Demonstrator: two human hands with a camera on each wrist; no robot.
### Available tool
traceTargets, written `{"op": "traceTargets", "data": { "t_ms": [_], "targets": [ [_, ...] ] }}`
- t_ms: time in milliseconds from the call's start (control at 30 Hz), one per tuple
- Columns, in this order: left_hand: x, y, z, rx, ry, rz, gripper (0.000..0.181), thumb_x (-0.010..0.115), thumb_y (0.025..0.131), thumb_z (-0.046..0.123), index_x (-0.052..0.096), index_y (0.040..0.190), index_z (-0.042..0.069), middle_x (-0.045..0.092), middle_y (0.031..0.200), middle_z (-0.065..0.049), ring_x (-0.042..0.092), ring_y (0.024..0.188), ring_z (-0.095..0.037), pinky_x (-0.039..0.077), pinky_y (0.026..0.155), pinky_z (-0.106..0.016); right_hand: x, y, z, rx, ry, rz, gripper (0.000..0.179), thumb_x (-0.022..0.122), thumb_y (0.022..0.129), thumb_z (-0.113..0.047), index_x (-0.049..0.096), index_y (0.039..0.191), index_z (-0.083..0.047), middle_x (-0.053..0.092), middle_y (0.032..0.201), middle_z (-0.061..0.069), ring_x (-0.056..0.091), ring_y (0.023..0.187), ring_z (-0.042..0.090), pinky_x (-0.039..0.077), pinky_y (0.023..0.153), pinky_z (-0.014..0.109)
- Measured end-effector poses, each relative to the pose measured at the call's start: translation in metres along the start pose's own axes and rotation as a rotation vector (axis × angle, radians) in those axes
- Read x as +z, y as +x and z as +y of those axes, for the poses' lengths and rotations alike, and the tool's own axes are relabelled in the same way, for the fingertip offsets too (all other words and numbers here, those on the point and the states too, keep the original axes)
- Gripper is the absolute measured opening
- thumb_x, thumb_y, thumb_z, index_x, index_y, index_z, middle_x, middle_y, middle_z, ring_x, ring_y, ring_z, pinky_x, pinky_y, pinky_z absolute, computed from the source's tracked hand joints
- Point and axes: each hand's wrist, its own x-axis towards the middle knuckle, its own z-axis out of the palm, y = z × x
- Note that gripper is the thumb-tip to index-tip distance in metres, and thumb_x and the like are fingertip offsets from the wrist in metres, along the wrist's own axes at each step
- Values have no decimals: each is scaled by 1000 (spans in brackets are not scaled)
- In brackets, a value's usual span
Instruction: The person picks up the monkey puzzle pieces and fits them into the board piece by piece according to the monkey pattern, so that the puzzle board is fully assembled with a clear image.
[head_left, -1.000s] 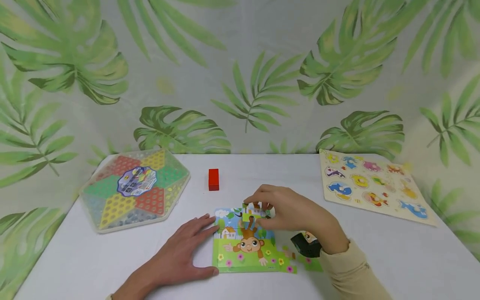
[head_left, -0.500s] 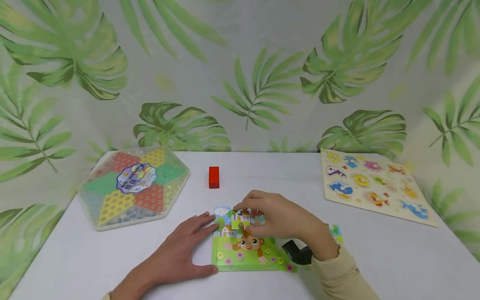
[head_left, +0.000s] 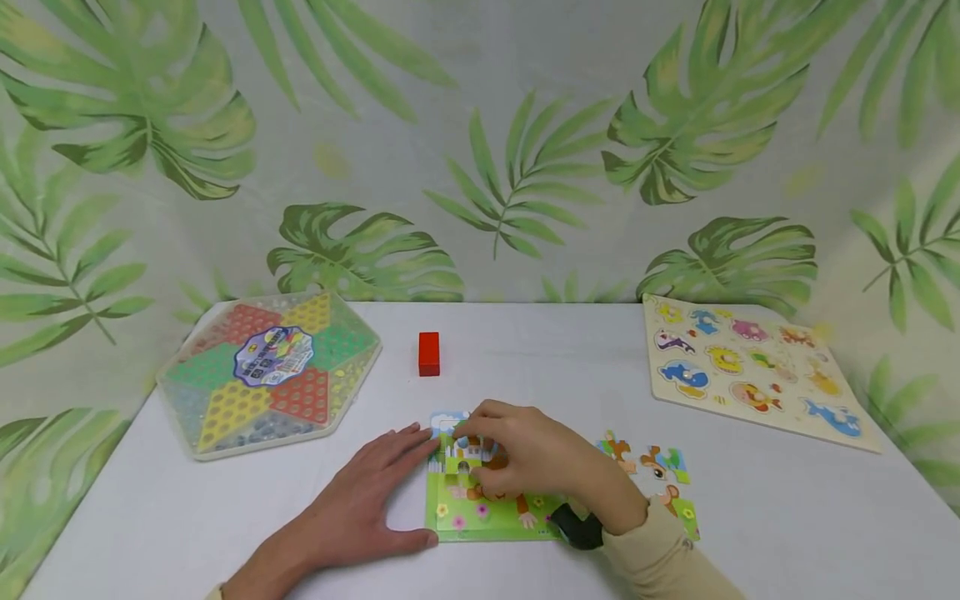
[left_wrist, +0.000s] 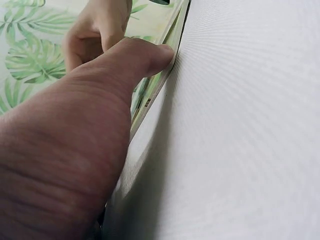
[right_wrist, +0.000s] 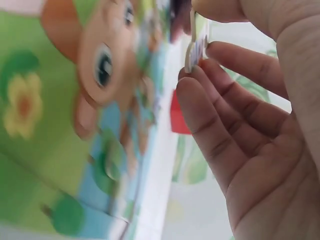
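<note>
A monkey picture puzzle board lies flat on the white table. Between thumb and fingertips my right hand pinches a jigsaw puzzle piece with a house printed on it, over the board's upper left part. In the right wrist view the puzzle piece appears edge-on, raised above the picture. My left hand lies with fingers spread at the board's left side, fingertips at the upper left edge and thumb at the lower left corner. The left wrist view shows that thumb against the board's edge. The right hand covers the picture's upper right.
Several loose puzzle pieces lie right of the board, partly behind the right forearm. A red block stands farther back. A hexagonal marble game board sits back left, a wooden sea-animal puzzle back right. A leaf-print cloth hangs behind.
The right hand has moved left and slightly nearer with the puzzle piece, from the board's top middle to its left part. More loose pieces show at right. The left hand stays put.
</note>
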Motion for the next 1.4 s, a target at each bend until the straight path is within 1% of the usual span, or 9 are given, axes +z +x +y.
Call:
{"op": "traceTargets", "data": {
  "t_ms": [133,267,433,500,667,767,1000,1233,1400],
  "targets": [
    [0,0,0,-2,-3,-5,98,76,80,69,43,158,19,42,162,1,36,152,-24,36,121,-49,8,2,-1,29,-5,-34,34,77,85,-19,73,120,-16,63,105,-9,57,76,2,51,68,14],
    [-1,0,0,-2,2,-12,95,74,81,69,45,156,19,41,163,2,36,153,-24,36,122,-49,14,3,1,9,-16,-37,31,77,86,-17,74,117,-13,65,105,-6,56,74,1,50,67,12],
    [-1,0,-1,6,5,-11,90,75,82,68,51,153,20,42,162,1,36,152,-24,34,122,-48,18,4,2,-9,-45,-47,29,77,88,-19,75,116,-15,65,107,-4,55,72,1,49,68,12],
    [-1,0,-1,9,6,-9,87,75,82,67,52,152,23,43,162,0,37,152,-25,35,121,-49,19,4,2,0,-48,-60,29,78,89,-20,76,118,-15,64,107,-5,55,72,1,49,68,12],
    [-1,-1,0,5,-4,-6,83,78,81,64,49,153,35,42,162,-1,37,152,-26,35,121,-50,18,4,0,10,-49,-89,30,79,91,-24,77,120,-16,63,107,-7,55,73,2,48,68,12],
    [-2,-1,0,8,-6,-3,83,79,80,63,49,153,38,41,163,-1,37,152,-26,36,121,-51,17,4,0,3,-57,-93,31,79,92,-24,77,121,-16,62,105,-7,54,73,3,46,67,12],
    [0,0,0,19,-16,-10,83,78,81,64,50,153,36,41,163,-2,36,152,-26,35,121,-50,16,3,-1,-4,-104,-121,33,78,94,-28,76,125,-16,55,87,-8,41,66,0,39,60,13],
    [0,0,0,29,-11,14,82,78,81,63,50,153,35,42,162,-3,38,151,-28,35,120,-51,16,3,-3,-1,-151,-128,35,77,94,-30,76,126,-17,53,86,-9,39,65,0,37,60,13],
    [0,0,1,10,-16,-6,82,78,81,64,50,153,36,41,163,-1,36,152,-26,35,121,-50,16,3,-4,-12,-181,-114,34,76,95,-29,75,127,-18,54,87,-9,40,65,-1,38,60,13]
  ]
}}
